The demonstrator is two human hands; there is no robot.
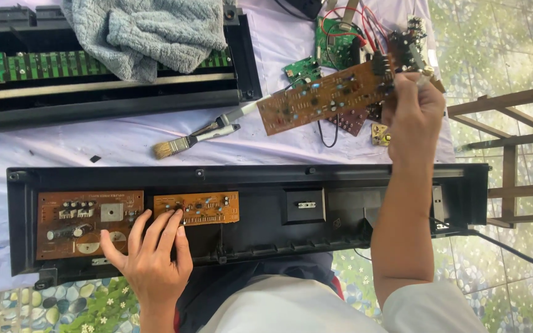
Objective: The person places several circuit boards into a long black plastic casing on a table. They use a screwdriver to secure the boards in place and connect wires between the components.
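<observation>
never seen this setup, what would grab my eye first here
The right hand holds a long brown circuit board up over the white cloth. Below it lies a long black casing with two brown boards inside, and the left hand rests its fingers on the smaller board. A grey towel lies top left.

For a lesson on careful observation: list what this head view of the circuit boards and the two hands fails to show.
- Upper keyboard chassis: middle hidden under the grey towel; left end cut by the frame edge.
- Long brown circuit board: right end covered by the right hand.
- Small orange board: left part under the left hand fingers.
- Component markings: too small.
</observation>
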